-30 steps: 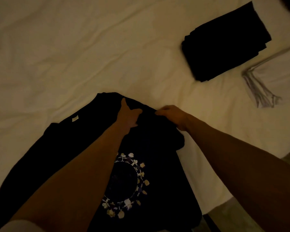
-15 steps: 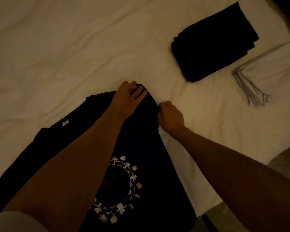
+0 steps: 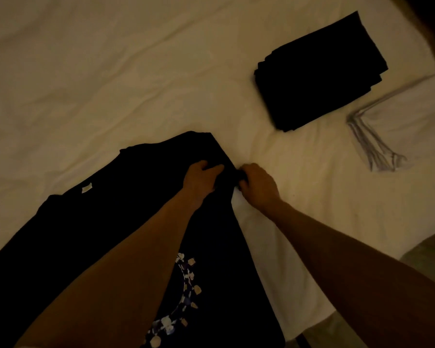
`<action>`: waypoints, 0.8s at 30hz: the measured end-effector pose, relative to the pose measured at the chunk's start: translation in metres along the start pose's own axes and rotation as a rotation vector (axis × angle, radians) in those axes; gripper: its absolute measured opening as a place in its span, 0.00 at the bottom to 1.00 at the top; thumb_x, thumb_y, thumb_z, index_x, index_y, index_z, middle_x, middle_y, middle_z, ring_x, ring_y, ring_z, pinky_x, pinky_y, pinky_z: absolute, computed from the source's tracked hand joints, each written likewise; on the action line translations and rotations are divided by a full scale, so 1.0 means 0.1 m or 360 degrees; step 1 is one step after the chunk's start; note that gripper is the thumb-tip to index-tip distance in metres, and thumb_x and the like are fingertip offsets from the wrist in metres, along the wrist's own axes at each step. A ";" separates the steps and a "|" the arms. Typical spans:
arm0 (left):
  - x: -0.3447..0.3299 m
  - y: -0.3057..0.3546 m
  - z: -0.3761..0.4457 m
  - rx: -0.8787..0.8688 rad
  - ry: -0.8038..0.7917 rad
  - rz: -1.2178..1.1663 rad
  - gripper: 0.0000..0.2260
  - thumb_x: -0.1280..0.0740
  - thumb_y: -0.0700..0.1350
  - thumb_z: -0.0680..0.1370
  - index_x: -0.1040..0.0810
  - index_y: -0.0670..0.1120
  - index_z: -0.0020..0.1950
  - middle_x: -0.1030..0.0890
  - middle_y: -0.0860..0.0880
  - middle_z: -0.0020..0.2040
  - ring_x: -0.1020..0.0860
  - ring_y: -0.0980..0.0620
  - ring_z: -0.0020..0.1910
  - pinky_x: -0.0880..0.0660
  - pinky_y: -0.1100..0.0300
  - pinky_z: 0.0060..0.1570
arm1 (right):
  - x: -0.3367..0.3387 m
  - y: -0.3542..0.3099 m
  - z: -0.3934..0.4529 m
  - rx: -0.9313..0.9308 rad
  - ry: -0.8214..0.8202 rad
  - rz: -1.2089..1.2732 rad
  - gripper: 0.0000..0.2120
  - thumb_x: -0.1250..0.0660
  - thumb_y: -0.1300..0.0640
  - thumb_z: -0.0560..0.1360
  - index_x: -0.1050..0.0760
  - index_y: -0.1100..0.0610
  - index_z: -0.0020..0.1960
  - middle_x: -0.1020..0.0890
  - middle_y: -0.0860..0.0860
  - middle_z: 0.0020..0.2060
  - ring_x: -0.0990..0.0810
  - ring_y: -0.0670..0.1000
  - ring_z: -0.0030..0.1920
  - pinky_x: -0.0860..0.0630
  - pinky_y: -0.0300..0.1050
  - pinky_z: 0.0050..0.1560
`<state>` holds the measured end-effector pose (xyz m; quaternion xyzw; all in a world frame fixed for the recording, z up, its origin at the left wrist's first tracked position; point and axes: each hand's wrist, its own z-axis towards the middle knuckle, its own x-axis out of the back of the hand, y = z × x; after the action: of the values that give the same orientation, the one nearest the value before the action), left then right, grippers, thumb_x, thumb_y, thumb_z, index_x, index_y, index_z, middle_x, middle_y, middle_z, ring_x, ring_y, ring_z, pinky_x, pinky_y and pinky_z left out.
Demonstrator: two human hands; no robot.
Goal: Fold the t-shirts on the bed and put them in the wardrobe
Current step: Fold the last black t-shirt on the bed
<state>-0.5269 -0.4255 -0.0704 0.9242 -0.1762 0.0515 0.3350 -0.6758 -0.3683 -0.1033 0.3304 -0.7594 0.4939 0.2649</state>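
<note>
Dim, warm light falls over a bed covered in a creased white sheet, which fills nearly the whole head view. Nearest the camera, a black t-shirt lies spread across the lower left of the bed, its front facing up. A circular print of small pale shapes shows on its chest, partly hidden by the person's left forearm. A small white label sits at the neckline, toward the left.

Both bare forearms reach forward over the shirt. The left hand rests on the fabric near the shirt's right edge, fingers curled and pinching a bit of the cloth. The right hand is just beside it at the shirt's edge, fingers closed around the dark fabric where it meets the sheet. The two hands are close, almost touching, with a ridge of fabric between them.

Farther off, to the upper right, a folded stack of dark garments lies on the sheet, well apart from the hands. Beside it, at the right edge, lies a folded white garment with layered grey edges showing at its corner.
</note>
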 end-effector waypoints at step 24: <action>0.36 -1.11 -1.31 0.0154 0.0097 -0.0485 0.09 0.43 0.44 0.85 0.25 0.44 0.60 0.20 0.46 0.48 0.23 0.52 0.42 0.25 0.59 0.44 | -0.02 0.08 -0.99 -0.0584 -0.0106 0.0211 0.32 0.37 0.46 0.80 0.42 0.65 0.74 0.35 0.64 0.68 0.32 0.66 0.67 0.32 0.59 0.65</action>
<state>-0.4509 -0.2735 -0.0284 0.9533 -0.0209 0.0364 0.2991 -0.6731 -0.2733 -0.0729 0.2420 -0.8652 0.3522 0.2624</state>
